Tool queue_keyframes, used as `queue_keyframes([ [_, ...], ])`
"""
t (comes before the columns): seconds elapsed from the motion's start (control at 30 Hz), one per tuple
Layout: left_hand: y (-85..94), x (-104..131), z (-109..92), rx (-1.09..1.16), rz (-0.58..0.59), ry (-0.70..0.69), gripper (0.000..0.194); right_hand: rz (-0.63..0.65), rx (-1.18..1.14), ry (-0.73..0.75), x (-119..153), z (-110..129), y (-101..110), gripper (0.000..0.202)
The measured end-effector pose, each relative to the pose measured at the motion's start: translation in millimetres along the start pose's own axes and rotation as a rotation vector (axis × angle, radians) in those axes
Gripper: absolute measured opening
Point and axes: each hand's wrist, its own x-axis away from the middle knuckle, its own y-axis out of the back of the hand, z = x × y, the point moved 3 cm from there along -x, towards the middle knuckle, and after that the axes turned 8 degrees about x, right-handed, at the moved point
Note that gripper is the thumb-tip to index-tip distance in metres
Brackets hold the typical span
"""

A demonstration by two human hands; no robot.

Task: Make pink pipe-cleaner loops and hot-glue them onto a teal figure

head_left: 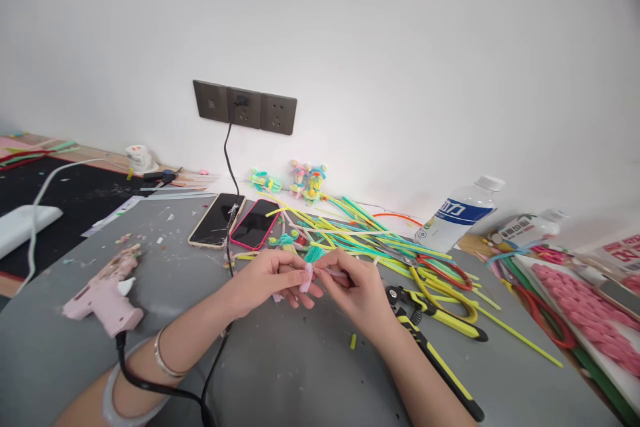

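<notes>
My left hand (283,278) is closed around a small fuzzy piece of pale lilac pipe cleaner (307,278), pinched between thumb and fingers. Close against it, my right hand (349,278) pinches a thin pinkish pipe-cleaner end (337,273). Teal and yellow fuzzy bits (314,253) show just beyond my fingertips; whether they join the held piece I cannot tell. Behind the hands lies a loose heap of yellow, teal and green pipe cleaners (360,227). Several finished-looking pipe-cleaner figures (315,183) stand or lie by the wall.
A pink glue gun (107,297) lies left, its black cord crossing under my left forearm. Two phones (215,220) rest behind. To the right are yellow-black wire strippers (440,347), scissors (445,273) and a bottle (463,213). A pink braided item (585,313) sits far right.
</notes>
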Motion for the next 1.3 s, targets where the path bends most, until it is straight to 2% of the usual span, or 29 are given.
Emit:
queue_keyframes([
  [0.47, -0.2, 0.6, 2.4, 0.004, 0.026, 0.0, 0.028, 0.054, -0.153, -0.078, -0.3, -0.2, -4.9, 0.018],
  [0.77, 0.8, -0.4, 0.4, 0.004, 0.049, -0.037, 0.03, -0.04, 0.019, 0.114, -0.1, 8.7, -1.4, 0.015],
  [0.93, 0.8, -0.6, 0.3, 0.005, 0.062, -0.047, 0.033, -0.11, 0.011, 0.182, -1.4, 11.5, 0.4, 0.014],
  [1.3, 2.0, 0.1, 3.1, 0.009, 0.077, -0.043, 0.029, -0.081, -0.029, 0.202, -0.5, 10.7, -0.2, 0.014],
])
